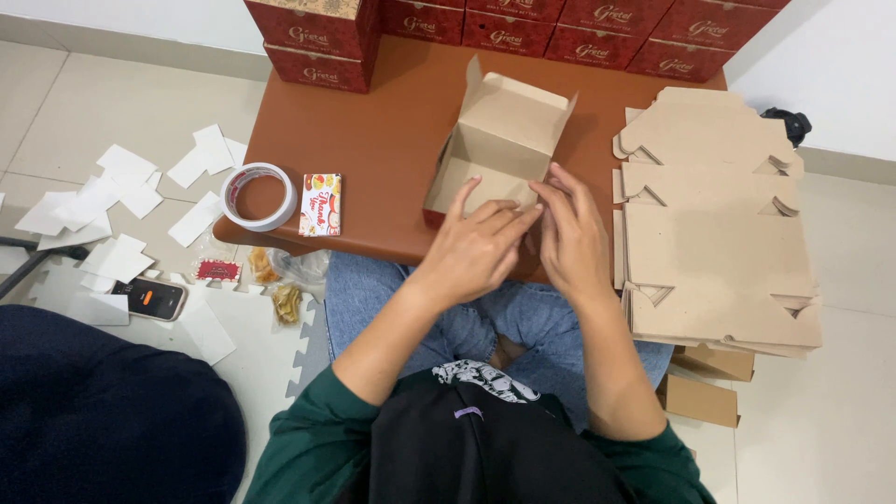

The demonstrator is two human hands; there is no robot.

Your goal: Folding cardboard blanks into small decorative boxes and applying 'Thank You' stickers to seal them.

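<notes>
Seated person at a low brown table (373, 140), seen from above. Both hands work at the near wall of a half-folded cardboard box (504, 140), which stands open-topped at the middle of the table with its lid flap raised at the far side. The left hand (476, 247) rests against the box's near edge, fingers (499, 213) extended and loosely spread, thumb up along the wall; it presses on the cardboard rather than closing round it. The right hand (571, 233) lies just beside it — fingers straight and together, tips touching the same edge. Whether either hand pinches a flap between fingers and thumb cannot be told from this angle.

To the right of the box, a stack of flat, unfolded box blanks (714, 224) overhangs the table's corner. To the left lie a roll of tape (259, 196) and, just beside it, a small printed card (321, 204). A row of finished red boxes (523, 28) stands along the far edge. On the floor at the left — scattered white paper slips (121, 201) and a phone (151, 299).
</notes>
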